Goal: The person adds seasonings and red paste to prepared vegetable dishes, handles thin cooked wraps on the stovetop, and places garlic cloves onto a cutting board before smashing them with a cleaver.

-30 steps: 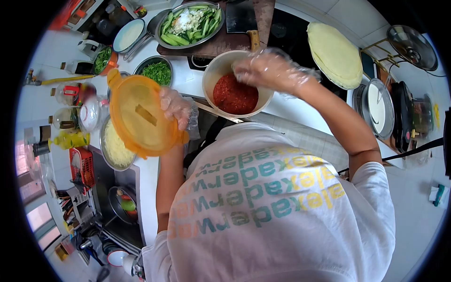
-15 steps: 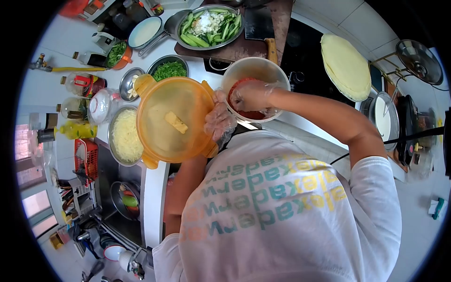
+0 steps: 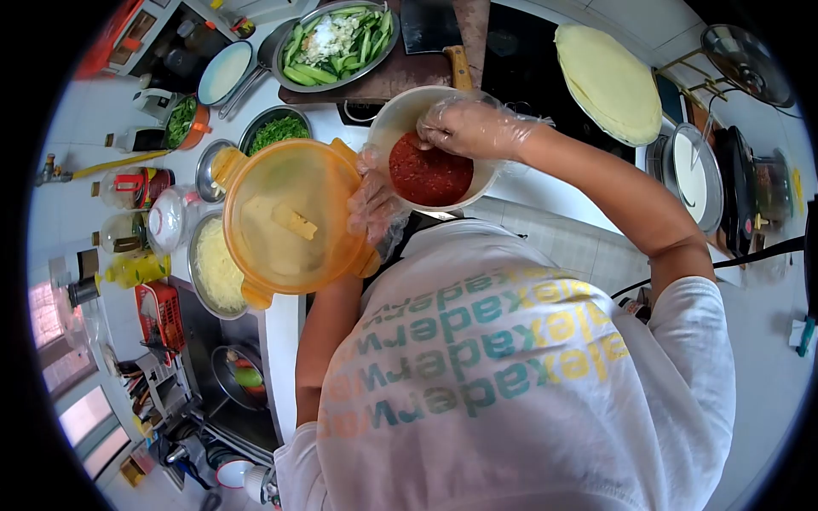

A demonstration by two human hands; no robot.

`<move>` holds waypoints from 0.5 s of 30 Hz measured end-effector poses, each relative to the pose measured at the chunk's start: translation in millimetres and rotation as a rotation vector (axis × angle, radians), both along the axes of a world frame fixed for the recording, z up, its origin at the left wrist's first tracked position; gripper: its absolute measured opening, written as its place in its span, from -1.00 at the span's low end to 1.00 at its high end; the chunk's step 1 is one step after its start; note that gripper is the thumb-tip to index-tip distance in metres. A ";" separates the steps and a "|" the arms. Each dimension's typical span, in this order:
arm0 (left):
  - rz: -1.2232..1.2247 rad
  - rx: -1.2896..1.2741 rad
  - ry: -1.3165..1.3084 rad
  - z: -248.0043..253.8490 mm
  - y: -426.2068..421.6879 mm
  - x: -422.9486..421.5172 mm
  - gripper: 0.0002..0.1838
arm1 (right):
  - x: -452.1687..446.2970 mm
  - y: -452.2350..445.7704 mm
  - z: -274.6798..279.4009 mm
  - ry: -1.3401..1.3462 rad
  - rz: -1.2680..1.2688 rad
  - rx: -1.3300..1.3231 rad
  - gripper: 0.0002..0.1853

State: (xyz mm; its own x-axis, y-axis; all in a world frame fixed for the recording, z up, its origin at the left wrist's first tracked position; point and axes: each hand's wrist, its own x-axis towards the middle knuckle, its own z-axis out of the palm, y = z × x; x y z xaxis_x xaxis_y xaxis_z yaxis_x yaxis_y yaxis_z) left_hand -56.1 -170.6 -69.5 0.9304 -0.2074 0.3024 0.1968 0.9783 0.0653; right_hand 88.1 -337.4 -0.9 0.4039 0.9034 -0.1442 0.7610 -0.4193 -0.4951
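My left hand (image 3: pixel 375 207), in a clear plastic glove, grips the rim of an orange translucent lid (image 3: pixel 285 192) that has a piece of tape on it. Beside the lid stands a deep white container (image 3: pixel 388 119) with red chopped paste (image 3: pixel 432 176) inside. My right hand (image 3: pixel 473 128), also gloved, is over the container's mouth with its fingers curled down near the paste; whether anything is between the fingertips is hidden. Partly behind the lid are a bowl of chopped greens (image 3: pixel 277 130) and a bowl of pale shreds (image 3: pixel 213 264).
A cleaver (image 3: pixel 430 30) lies on the brown board (image 3: pixel 375 85) beside a bowl of sliced cucumber (image 3: pixel 341 47). At right are a stack of thin pancakes (image 3: pixel 607 83) and a pan with white liquid (image 3: pixel 688 175). The sink (image 3: pixel 221 332) is at lower left, bottles at far left.
My right hand was down in the paste half a second ago and has risen toward the container's rim. The lid, still in my left hand, has come nearer the container than a second ago.
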 end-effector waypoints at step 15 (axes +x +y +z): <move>-0.009 -0.047 -0.022 -5.5 -0.2 0.2 -0.66 | -14.3 7.1 1.7 0.533 -0.188 -0.078 -0.76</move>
State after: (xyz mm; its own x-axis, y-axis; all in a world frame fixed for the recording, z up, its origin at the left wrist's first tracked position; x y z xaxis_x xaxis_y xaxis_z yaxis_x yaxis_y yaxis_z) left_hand -55.9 -170.8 -75.0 0.9216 -0.2008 0.3322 0.2049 0.9785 0.0232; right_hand 73.8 -330.3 0.7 0.4094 0.8015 -0.4358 0.3232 -0.5742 -0.7523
